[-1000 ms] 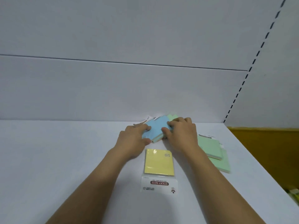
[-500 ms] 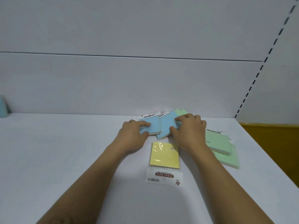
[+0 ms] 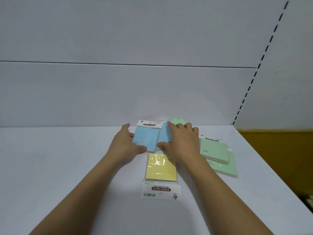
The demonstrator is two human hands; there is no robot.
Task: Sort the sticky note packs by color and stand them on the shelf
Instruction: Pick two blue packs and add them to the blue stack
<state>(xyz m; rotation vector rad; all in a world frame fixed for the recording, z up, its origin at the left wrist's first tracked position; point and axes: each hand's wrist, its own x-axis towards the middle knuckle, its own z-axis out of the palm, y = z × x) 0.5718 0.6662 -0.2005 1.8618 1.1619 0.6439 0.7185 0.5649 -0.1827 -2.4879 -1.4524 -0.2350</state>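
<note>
Two blue square sticky note packs lie flat near the back of the white shelf (image 3: 67,167): the left hand (image 3: 126,145) pinches the left blue pack (image 3: 146,139), and the right hand (image 3: 181,141) grips the right blue pack (image 3: 163,136). One yellow square pack (image 3: 160,167) lies just in front of them. Three green packs show: one (image 3: 177,120) behind the right hand, and two stacked to the right, the top one (image 3: 214,150) over the bottom one (image 3: 225,168).

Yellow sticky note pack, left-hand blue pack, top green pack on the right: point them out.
yellow sticky note pack (image 3: 160,167), head view, middle of the yellow pad
left blue pack (image 3: 147,139), head view, bare blue face
top green pack (image 3: 213,150), head view, centre of its face
</note>
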